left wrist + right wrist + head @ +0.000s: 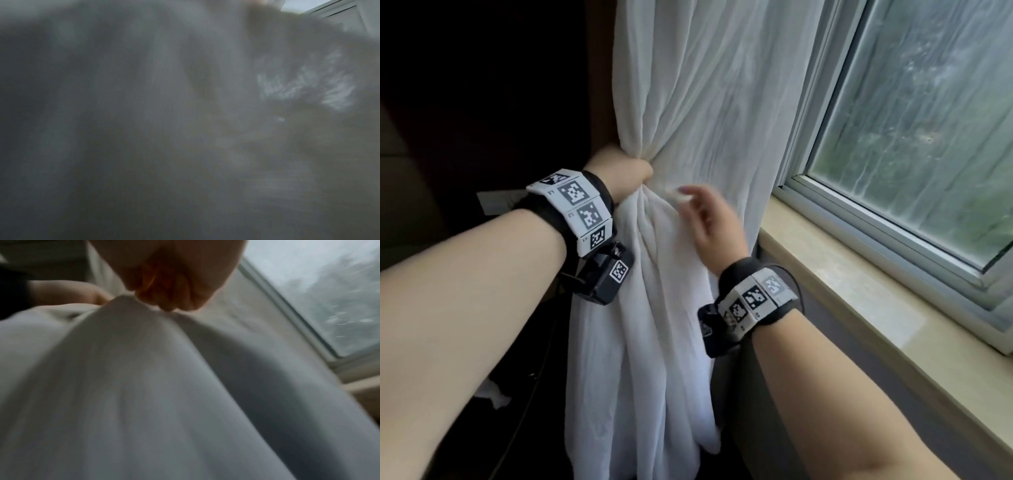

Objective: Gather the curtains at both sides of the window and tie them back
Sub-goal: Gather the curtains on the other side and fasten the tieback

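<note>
Curtain (709, 102) fabric, white and sheer, is hanging at the left side of a window (928, 130) and filling most of the head view, cinched at mid-height into a narrow waist above a pale stone sill (859, 291). Left hand (619, 171) is reaching round the far side of that waist and appears to be clutching the bunched cloth — its fingers are hidden behind the folds. Right hand (709, 216) is sitting just in front of the gather, blurred; in the right wrist view its fingertips (166, 305) are pinching a peak of fabric. Gathering of this side looks nearly finished. No tie-back is showing, so the next move likely calls for holding the bundle one-handed while the other is finding a tie.
</note>
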